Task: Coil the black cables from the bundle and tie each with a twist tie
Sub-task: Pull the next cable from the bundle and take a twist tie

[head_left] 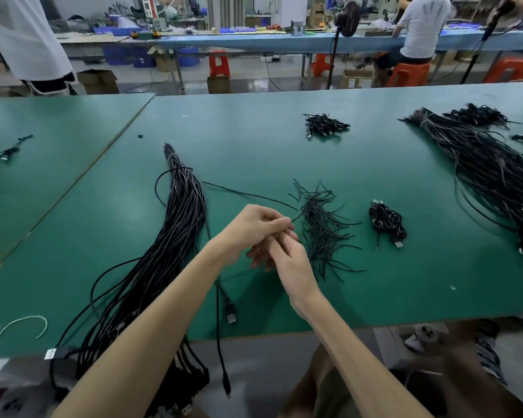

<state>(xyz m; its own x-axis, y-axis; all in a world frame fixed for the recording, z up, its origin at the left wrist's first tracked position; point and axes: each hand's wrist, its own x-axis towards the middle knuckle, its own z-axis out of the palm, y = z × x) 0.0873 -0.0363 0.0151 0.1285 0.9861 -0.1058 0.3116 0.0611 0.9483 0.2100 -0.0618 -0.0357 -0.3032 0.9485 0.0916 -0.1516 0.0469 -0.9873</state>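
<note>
A long bundle of black cables (pixel 175 224) lies on the green table (pixel 254 146), tied near its far end, its plugs hanging over the front edge. One loose black cable (pixel 248 194) runs from the bundle to my hands. My left hand (pixel 254 227) pinches that cable with curled fingers. My right hand (pixel 287 260) sits just below and against it, fingers curled at the same cable. A heap of black twist ties (pixel 320 230) lies right of my hands. One coiled, tied cable (pixel 387 221) rests further right.
A small pile of coiled cables (pixel 323 125) sits at the far middle. A second large cable bundle (pixel 480 164) fills the right side. A white loop (pixel 24 324) lies near the front left edge. People work at benches behind the table.
</note>
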